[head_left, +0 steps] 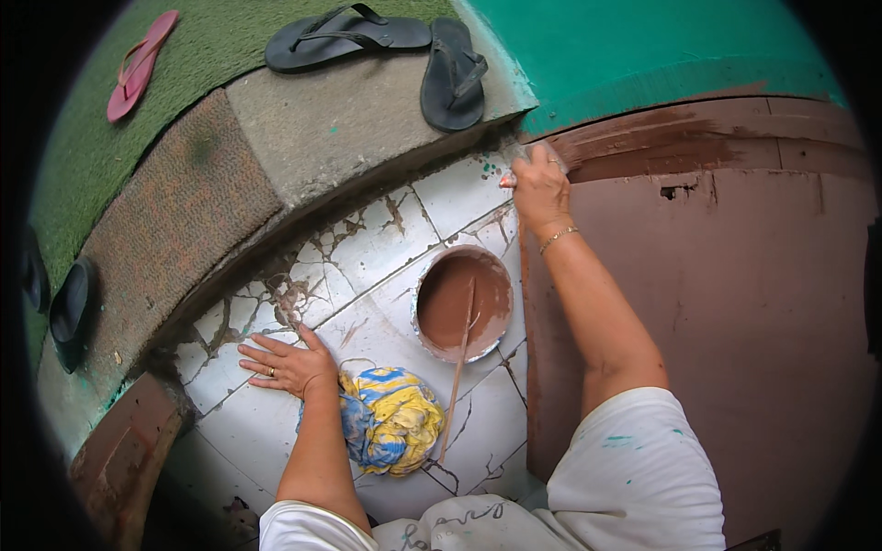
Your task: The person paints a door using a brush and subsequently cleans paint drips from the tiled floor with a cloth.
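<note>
At the foot of the wall, my right hand [544, 191] is closed round a paintbrush [507, 181]. Only the handle's reddish end shows clearly; the bristle end is partly hidden by my fingers, against the brown-painted strip [661, 138]. My left hand [292, 365] lies flat with fingers spread on the cracked white floor tiles [377, 230]. Between my arms stands a round bucket [462, 266] of brown paint with a thin wooden stick [462, 354] leaning out over its near rim. A crumpled yellow and blue cloth [401, 418] rests beside my left forearm.
A concrete step [322, 129] with a brown mat [188, 188] runs along the left and far side. Black flip-flops [349, 41] and a pink one [142, 66] lie up there. The wall above is green [661, 46]; a brown panel [753, 294] fills the right.
</note>
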The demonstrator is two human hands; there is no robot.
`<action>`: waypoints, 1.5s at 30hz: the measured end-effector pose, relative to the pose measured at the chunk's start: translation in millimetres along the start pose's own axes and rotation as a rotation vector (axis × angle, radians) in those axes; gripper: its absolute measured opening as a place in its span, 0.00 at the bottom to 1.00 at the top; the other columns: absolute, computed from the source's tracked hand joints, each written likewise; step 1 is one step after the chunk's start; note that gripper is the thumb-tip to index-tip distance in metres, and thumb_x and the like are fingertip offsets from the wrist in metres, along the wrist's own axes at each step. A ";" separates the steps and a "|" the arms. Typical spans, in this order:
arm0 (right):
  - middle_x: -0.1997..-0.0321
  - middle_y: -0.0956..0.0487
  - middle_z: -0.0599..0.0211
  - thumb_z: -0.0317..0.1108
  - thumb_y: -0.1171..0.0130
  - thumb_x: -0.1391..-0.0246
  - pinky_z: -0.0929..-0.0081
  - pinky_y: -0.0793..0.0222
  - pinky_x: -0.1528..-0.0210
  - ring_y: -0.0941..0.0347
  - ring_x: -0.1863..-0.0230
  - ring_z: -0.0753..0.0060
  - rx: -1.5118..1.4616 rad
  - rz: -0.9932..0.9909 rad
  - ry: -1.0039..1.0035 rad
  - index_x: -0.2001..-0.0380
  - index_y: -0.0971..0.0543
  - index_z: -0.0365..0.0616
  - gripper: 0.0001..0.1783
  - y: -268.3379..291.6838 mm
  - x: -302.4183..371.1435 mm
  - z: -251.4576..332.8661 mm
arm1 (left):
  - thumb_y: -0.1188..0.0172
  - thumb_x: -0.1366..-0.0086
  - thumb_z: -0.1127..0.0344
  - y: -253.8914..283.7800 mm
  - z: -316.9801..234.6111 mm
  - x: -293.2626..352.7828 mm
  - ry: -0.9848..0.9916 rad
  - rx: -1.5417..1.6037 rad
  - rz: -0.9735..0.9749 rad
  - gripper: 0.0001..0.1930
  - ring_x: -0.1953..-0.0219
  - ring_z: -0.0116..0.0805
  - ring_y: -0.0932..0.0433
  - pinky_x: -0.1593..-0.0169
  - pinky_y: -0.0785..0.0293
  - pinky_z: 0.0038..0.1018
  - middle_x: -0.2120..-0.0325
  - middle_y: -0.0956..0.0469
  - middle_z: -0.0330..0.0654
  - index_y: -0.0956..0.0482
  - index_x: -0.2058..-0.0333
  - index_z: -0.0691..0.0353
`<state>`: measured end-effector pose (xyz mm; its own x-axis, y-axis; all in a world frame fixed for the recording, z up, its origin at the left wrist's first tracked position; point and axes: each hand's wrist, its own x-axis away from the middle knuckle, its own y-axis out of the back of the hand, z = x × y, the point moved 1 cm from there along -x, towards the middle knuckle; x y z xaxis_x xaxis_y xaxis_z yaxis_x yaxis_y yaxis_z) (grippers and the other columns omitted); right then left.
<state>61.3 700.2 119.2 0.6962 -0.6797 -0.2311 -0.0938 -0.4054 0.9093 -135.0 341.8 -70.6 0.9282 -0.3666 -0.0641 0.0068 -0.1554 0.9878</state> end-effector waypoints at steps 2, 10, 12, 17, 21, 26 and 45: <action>0.64 0.28 0.58 0.34 0.37 0.51 0.59 0.26 0.60 0.25 0.61 0.54 -0.113 0.011 -0.019 0.75 0.20 0.46 0.04 -7.7 -3.9 1.4 | 0.53 0.34 0.37 0.1 -0.2 0.9 0.000 0.001 0.015 0.46 0.27 0.62 0.68 0.30 0.75 0.59 0.28 0.66 0.59 0.57 0.30 0.65; 0.65 0.25 0.62 0.30 0.38 0.51 0.62 0.26 0.61 0.24 0.65 0.57 -0.049 -0.144 -0.213 0.63 0.17 0.52 0.10 75.6 -30.6 -67.1 | 0.54 0.34 0.37 -1.9 -0.3 1.6 0.009 0.005 0.028 0.46 0.27 0.61 0.70 0.30 0.76 0.58 0.28 0.67 0.59 0.57 0.29 0.65; 0.66 0.26 0.65 0.29 0.37 0.52 0.63 0.26 0.62 0.25 0.67 0.59 -0.032 -0.289 -0.195 0.60 0.16 0.55 0.14 124.2 -32.0 -66.7 | 0.54 0.34 0.37 -1.6 1.3 1.7 0.009 0.003 0.025 0.46 0.27 0.61 0.70 0.30 0.76 0.58 0.28 0.67 0.59 0.57 0.29 0.65; 0.64 0.28 0.69 0.30 0.36 0.55 0.65 0.25 0.64 0.26 0.60 0.61 0.392 -0.530 -0.107 0.57 0.15 0.61 0.19 173.5 -26.4 -59.5 | 0.54 0.34 0.37 1.0 1.9 1.3 0.004 0.000 0.013 0.46 0.27 0.61 0.69 0.30 0.75 0.58 0.28 0.66 0.59 0.56 0.30 0.65; 0.63 0.29 0.68 0.33 0.35 0.57 0.66 0.25 0.65 0.28 0.59 0.61 0.461 -0.335 -0.168 0.66 0.16 0.58 0.11 113.9 -19.5 -49.0 | 0.54 0.34 0.37 0.5 -3.4 1.7 -0.001 -0.004 0.022 0.46 0.27 0.61 0.69 0.30 0.75 0.58 0.28 0.65 0.59 0.56 0.30 0.65; 0.63 0.29 0.64 0.32 0.35 0.56 0.63 0.25 0.64 0.27 0.61 0.59 0.107 0.024 -0.123 0.72 0.18 0.52 0.05 9.9 8.7 -0.4 | 0.54 0.34 0.37 -0.4 -2.0 0.8 -0.001 -0.012 0.016 0.46 0.27 0.61 0.69 0.30 0.75 0.58 0.28 0.66 0.59 0.57 0.30 0.66; 0.66 0.29 0.71 0.27 0.37 0.57 0.68 0.27 0.65 0.29 0.63 0.65 0.343 -0.558 -0.110 0.56 0.15 0.66 0.24 167.8 -20.8 -65.0 | 0.55 0.33 0.36 1.4 0.7 1.0 0.010 -0.025 0.009 0.46 0.26 0.61 0.70 0.30 0.74 0.58 0.28 0.66 0.59 0.56 0.30 0.65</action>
<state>77.3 686.0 299.0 0.6309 -0.3627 -0.6858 0.0260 -0.8736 0.4859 -134.3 340.5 -69.4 0.9319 -0.3589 -0.0534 0.0073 -0.1288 0.9916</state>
